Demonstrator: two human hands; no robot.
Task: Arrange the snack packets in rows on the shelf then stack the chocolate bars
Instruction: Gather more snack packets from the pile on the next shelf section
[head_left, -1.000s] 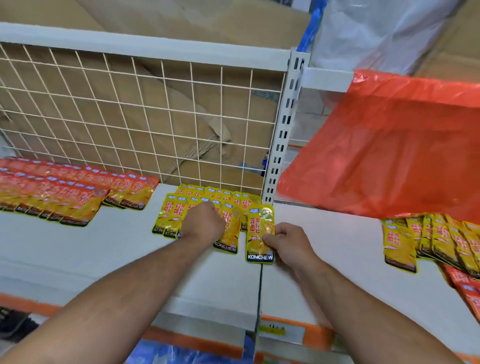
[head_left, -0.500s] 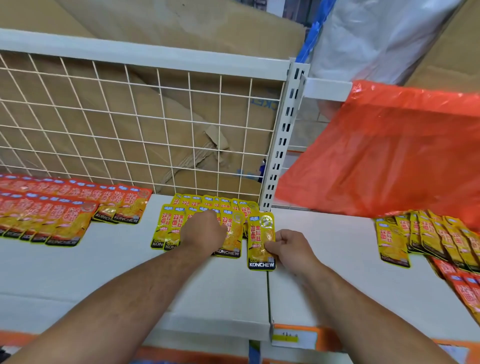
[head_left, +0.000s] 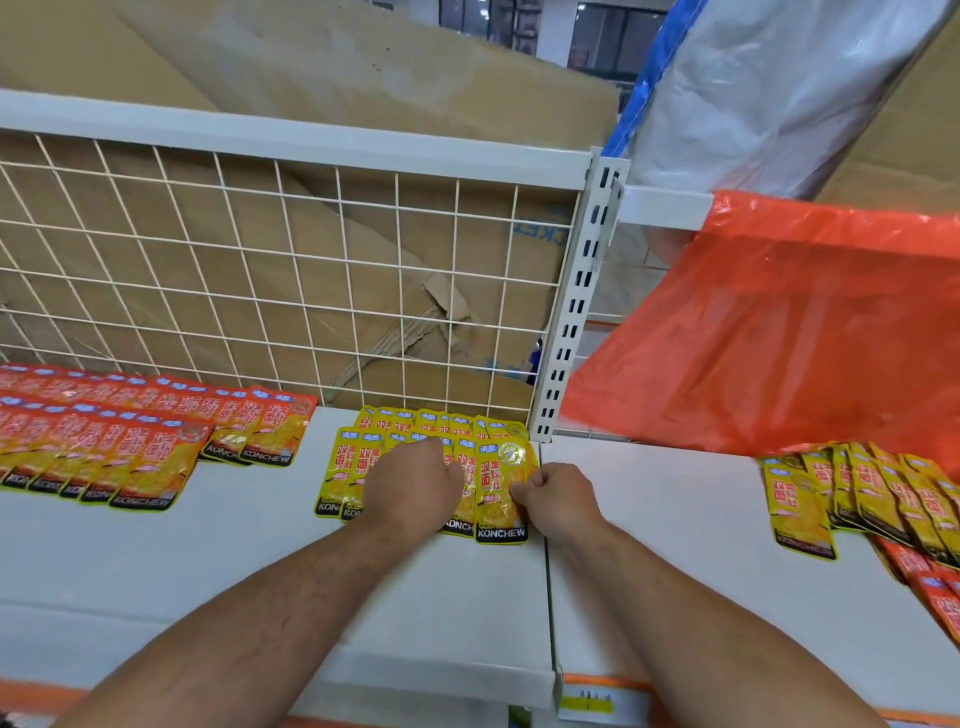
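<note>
The yellow foil snack packet (head_left: 500, 496) is pinched at its right edge by the right hand (head_left: 560, 501), just in front of the white slotted upright post (head_left: 577, 322). The row of yellow packets (head_left: 340, 475) left of that post is pressed under the left hand (head_left: 413, 486), fingers curled; whether anything is gripped cannot be told.

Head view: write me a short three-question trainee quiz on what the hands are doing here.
1. True or false: the right hand pinches the front-row yellow packet nearest the shelf upright.
2. The left hand rests on: A) yellow packets, B) red packets, C) the orange bag.
3. Fill in: the packets' bottom edge reads ____.
Key: 1 true; 2 A; 3 KONCHEW.
</note>
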